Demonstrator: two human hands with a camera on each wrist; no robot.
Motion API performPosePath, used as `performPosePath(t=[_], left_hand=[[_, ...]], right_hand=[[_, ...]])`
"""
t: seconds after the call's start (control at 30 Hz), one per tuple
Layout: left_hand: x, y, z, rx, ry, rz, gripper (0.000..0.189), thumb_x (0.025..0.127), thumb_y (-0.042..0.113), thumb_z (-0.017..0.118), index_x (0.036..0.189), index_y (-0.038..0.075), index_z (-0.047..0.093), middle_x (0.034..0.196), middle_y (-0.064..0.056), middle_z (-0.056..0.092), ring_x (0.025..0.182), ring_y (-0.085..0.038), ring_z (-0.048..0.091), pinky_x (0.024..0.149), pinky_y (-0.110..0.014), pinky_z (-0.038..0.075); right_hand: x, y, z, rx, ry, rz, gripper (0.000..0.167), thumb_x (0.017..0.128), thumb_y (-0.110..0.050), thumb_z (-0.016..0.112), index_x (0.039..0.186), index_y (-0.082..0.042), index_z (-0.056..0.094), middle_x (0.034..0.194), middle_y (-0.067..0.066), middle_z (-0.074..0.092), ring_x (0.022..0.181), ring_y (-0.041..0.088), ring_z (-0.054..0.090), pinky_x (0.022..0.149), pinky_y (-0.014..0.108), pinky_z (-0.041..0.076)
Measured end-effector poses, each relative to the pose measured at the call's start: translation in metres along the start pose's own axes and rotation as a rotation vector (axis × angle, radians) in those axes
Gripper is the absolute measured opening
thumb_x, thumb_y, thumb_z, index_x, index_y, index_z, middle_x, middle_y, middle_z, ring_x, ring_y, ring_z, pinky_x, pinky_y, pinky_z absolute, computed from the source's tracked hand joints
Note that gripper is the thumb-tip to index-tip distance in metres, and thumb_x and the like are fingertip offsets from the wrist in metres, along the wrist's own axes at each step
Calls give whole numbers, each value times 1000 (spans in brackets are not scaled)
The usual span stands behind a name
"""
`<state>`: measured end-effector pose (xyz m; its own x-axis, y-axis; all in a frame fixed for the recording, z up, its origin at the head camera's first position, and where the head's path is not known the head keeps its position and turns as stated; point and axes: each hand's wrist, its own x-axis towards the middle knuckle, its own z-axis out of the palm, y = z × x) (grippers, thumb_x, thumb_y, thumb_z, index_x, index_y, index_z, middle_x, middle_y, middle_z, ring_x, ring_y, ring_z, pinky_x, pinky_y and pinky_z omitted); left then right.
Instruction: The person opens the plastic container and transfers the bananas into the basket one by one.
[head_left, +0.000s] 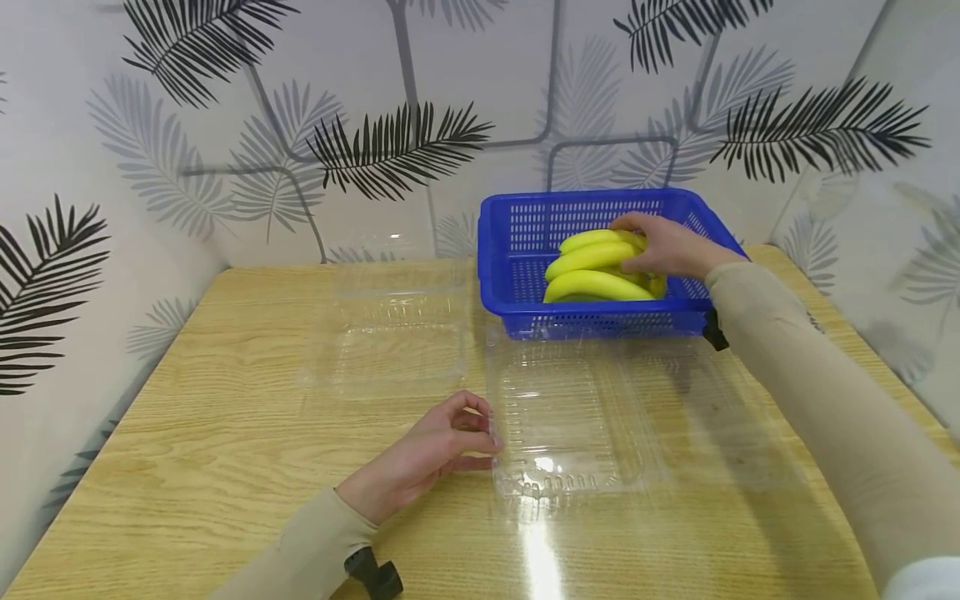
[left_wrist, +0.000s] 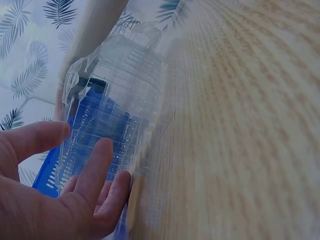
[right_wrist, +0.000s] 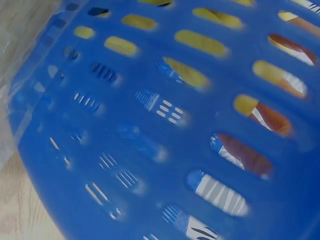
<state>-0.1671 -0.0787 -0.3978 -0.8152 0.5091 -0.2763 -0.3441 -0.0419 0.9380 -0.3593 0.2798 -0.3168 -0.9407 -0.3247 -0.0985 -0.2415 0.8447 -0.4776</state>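
My right hand (head_left: pixel 667 243) reaches into a blue plastic basket (head_left: pixel 585 307) and grips a bunch of yellow bananas (head_left: pixel 592 260), thumb on the near side and fingers over the top. In the right wrist view the slotted basket wall (right_wrist: pixel 280 210) fills most of the picture, with yellow banana skin (right_wrist: pixel 200 42) and part of the hand showing through. My left hand (head_left: pixel 435 450) is at the left side of a clear plastic clamshell container (head_left: pixel 555 400), its fingers loosely bent. The left wrist view shows those fingertips (left_wrist: pixel 120 182) spread against the clear wall (left_wrist: pixel 125 75).
A second clear plastic container (head_left: pixel 397 358) stands open to the left on the wooden table (head_left: pixel 187 450). The basket is at the back right, close behind the nearer container. A leaf-patterned wall (head_left: pixel 420 67) rises behind the table.
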Motion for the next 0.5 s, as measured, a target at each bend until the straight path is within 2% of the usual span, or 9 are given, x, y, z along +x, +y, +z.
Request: performPosePath(t=[0.33,0.5], left_hand=[[0,0,0,5,6,5,39,85,-4,66,117,-4,43,102,-14,52,92,-26,61,88,-42,55],[-1,0,1,9,8,9,39,85,-4,66,117,-5,43,102,-15,52,92,-26,61,89,-42,55]], right_hand=[[-5,0,-3,20,24,-4,68,92,-17,67,149,-1,34,150,24,36,133,43,36,107,58,34],[-9,0,-4,17,28,-14,66,93,-17,65,149,1,34,149,24,36,134,43,35,108,59,32]])
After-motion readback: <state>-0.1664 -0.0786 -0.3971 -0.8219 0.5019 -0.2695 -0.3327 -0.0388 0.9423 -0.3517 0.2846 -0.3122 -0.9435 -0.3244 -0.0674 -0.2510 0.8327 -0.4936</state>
